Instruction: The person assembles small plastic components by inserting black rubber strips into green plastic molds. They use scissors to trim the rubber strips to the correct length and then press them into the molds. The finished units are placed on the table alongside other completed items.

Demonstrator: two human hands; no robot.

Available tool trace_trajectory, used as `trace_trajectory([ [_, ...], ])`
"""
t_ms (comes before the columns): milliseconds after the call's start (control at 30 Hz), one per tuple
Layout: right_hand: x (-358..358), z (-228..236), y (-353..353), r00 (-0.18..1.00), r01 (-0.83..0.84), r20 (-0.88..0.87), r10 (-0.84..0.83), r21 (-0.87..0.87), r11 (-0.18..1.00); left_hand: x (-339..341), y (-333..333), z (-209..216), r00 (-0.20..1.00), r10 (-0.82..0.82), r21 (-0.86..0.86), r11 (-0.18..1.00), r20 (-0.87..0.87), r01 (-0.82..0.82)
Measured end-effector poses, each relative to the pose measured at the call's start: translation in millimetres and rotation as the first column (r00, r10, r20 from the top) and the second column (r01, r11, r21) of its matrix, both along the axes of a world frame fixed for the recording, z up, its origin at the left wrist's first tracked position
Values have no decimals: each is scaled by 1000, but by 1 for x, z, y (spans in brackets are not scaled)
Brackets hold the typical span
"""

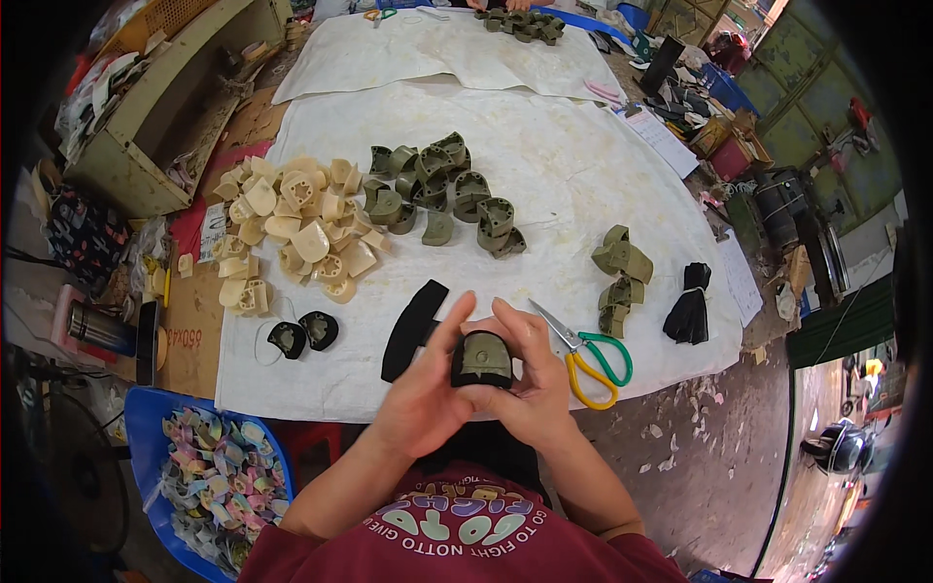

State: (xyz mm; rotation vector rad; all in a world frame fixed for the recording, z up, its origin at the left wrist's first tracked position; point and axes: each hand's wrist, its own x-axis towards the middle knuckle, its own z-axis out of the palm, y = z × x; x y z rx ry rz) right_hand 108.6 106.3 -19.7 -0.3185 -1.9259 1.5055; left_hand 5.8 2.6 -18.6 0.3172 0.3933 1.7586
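Black-edged olive-green rounded piece point(483, 356), held between left hand point(426, 403) and right hand point(538, 389), green-and-yellow-handled steel scissors point(574, 341) at its three o'clock

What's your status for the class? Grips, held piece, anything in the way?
Left grip, right grip: both holding olive heel-shaped piece, black-edged. Scissors close beside right grip. Nothing visibly blocking it.

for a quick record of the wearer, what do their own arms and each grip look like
The left grip and right grip are ungloved hands. The left forearm and right forearm are bare, nothing worn showing on them. The dark red T-shirt has short sleeves and multicoloured lettering.
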Motion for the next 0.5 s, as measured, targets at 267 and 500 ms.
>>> trace_trajectory([
  [267,-3,14,-4,989,-23,147,-19,279,960,4,1,7,933,156,-150,965,-323,-213],
  [500,-10,3,5,966,-257,-24,256,-54,965,14,3,14,894,265,-156,928,-361,-338],
])
